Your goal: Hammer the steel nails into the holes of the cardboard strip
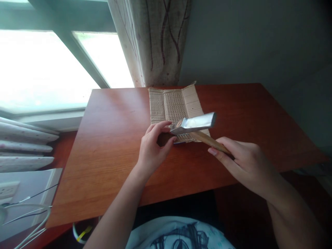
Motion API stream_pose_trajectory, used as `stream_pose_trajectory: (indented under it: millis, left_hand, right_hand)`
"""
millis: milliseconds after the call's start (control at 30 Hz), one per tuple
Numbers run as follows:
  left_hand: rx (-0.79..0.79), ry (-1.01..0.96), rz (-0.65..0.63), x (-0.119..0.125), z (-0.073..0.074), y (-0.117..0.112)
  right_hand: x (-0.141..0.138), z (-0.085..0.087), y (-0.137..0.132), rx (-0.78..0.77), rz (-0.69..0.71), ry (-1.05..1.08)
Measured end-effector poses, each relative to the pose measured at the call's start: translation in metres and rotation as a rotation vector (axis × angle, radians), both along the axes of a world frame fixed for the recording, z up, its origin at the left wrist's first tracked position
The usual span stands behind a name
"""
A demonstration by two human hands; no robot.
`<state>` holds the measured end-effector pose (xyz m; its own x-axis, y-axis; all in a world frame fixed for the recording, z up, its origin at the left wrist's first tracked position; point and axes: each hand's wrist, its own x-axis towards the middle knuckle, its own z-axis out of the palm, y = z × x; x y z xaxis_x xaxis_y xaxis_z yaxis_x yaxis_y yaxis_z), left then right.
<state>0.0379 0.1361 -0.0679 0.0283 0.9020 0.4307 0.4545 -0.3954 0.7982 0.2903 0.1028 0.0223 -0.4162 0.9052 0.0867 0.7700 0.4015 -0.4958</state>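
My right hand [241, 157] is closed round the wooden handle of a hammer [198, 121], its thumb lying along the handle. The hammer's shiny metal head is raised above the table, its broad end towards the right. My left hand [155, 141] curves in a C shape by the narrow left end of the head, thumb and fingers apart. Whether its fingertips touch the metal I cannot tell. Behind and below the hammer lies an unfolded piece of cardboard [157, 103], with a grid of small holes in its middle panel and creased flaps either side. The hammer and my left hand hide its near part.
The reddish-brown wooden table [111, 162] stands against a grey wall. A patterned curtain [160, 41] hangs at its back edge, beside a bright window [38, 69]. At lower left are a wall socket [9, 191] and loose white cables [48, 216].
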Motion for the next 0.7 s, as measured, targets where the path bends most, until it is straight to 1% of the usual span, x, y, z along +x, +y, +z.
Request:
stream_pose_trajectory:
  millis: [200,333,467,700]
  left_hand:
    - [0.024,0.008,-0.007,-0.0002,0.001,0.0003]
    - [0.036,0.014,-0.016,-0.0003,0.0013,0.0001]
    - [0.045,0.015,-0.016,0.0,0.0026,-0.0005]
    - [0.027,0.011,-0.028,0.0002,0.0054,-0.0004]
  right_hand:
    - [-0.0008,-0.0044,0.0013,-0.047,-0.009,-0.04]
    - [-0.0005,-0.0057,0.0003,-0.036,-0.012,-0.01]
    - [-0.0008,-0.0072,0.0009,-0.062,-0.023,-0.023]
    - [0.0034,-0.0082,0.0007,-0.062,-0.056,0.009]
